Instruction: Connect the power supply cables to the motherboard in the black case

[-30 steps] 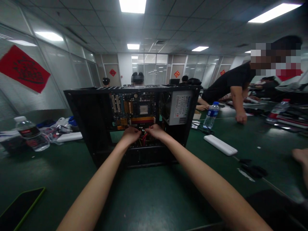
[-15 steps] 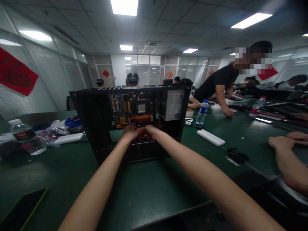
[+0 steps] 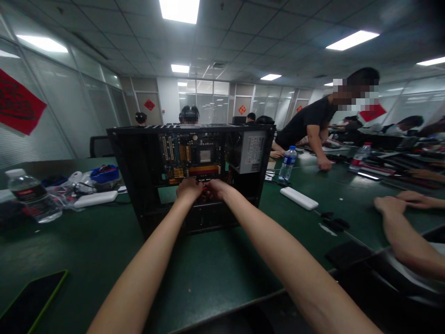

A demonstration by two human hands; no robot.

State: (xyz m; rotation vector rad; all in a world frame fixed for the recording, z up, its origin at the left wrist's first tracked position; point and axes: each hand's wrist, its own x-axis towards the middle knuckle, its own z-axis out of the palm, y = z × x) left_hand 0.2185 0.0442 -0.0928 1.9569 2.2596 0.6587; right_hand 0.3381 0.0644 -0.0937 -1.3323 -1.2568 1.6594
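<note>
An open black computer case (image 3: pixel 130 185) stands upright on the green table, its side panel off. Inside show a motherboard (image 3: pixel 175 150) and, at upper right, a silver power supply (image 3: pixel 251 150). My left hand (image 3: pixel 189 189) reaches into the case just below the motherboard, with its fingers closed. Close beside it, my right hand (image 3: pixel 218 188) has its fingers bent inward. Both are on a bunch of thin reddish cables (image 3: pixel 204 196) between them. The fingertips and the cable ends are small and partly hidden by the hands.
At left lie a water bottle (image 3: pixel 33 195), a white power strip (image 3: pixel 96 199), a blue tray (image 3: pixel 104 173) and a phone (image 3: pixel 33 301). To the right are a blue-capped bottle (image 3: pixel 288 163) and a white box-shaped device (image 3: pixel 299 198). Another person's hand (image 3: pixel 391 204) rests at right; someone in black leans over the table.
The view has turned slightly, so the surroundings at right sit further left. My hands stay together at the cables below the motherboard, with only slight finger movement.
</note>
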